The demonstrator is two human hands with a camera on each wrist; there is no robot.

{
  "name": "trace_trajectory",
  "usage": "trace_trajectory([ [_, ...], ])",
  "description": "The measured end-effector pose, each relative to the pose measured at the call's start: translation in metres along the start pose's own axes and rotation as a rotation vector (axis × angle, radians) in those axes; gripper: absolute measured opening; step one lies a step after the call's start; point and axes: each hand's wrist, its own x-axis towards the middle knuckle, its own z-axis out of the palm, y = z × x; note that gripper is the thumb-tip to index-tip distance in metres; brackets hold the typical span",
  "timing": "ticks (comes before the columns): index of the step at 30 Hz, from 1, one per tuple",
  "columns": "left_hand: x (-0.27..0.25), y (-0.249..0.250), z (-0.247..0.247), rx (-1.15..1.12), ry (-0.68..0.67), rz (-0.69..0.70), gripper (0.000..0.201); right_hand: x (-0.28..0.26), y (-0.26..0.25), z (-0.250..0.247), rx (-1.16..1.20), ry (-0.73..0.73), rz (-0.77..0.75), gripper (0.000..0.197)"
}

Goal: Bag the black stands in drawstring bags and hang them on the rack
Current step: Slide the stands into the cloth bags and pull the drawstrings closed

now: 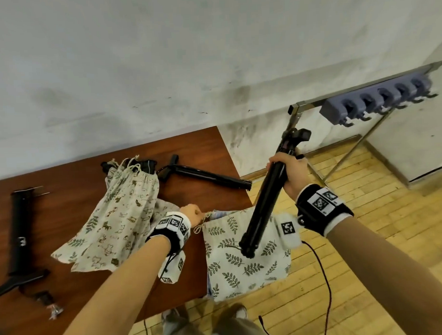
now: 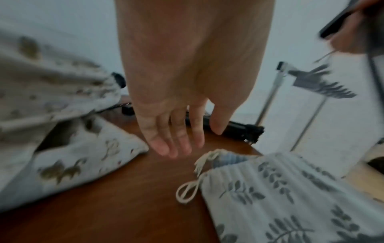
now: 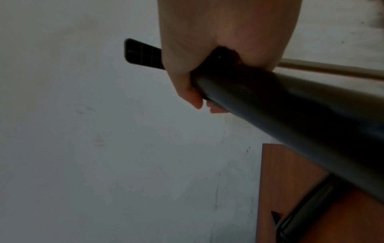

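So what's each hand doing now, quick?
Left hand: open, fingers straight, holding nothing.
Right hand: closed around a black stand.

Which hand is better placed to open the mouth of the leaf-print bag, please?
Left. The left hand is free, with fingers straight, right beside the leaf-print bag mouth at the table edge. The right hand grips a black stand above it.

Bare indoor room: scuffed white wall (image 1: 161, 56), wood-plank floor (image 1: 367, 212), brown table (image 1: 65, 197).
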Motion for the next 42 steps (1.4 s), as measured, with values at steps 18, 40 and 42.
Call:
trace_trajectory([
  [18, 0.037, -0.021, 0.065, 0.017, 0.012, 0.104, 0.048, -0.028, 0.063, -0.026, -0.195, -0.03, 0.242, 0.031],
  [40, -0.046, -0.032, -0.23, -0.075, 0.027, 0.819, 0.007, -0.076, 0.018, 0.135, -0.291, -0.506, 0.243, 0.016],
  [42, -0.077, -0.023, -0.255, 0.052, -0.055, 0.893, 0.009, -0.088, -0.007, 0.149, -0.296, -0.623, 0.17, 0.032],
])
